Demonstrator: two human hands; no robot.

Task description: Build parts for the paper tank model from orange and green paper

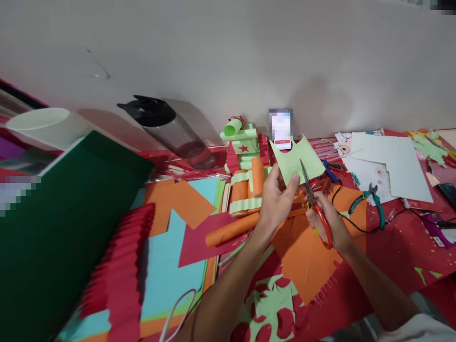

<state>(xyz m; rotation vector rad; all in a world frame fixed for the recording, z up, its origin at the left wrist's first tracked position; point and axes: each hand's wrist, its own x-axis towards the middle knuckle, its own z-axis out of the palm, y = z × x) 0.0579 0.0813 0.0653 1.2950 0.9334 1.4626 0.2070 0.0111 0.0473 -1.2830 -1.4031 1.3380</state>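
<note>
Pale green paper (288, 164), smooth and notched in a curve along its upper edge, was pinched in my left hand (277, 202), overlapping the phone (281, 126) in view. My right hand (334, 219) grasped red-handled metal scissors (309, 191), slim blades against the sheet; I couldn't tell whether they bit. Leftward I saw a rolled orange tube (231, 230) and ruffled crimson paper (123, 270).
</note>
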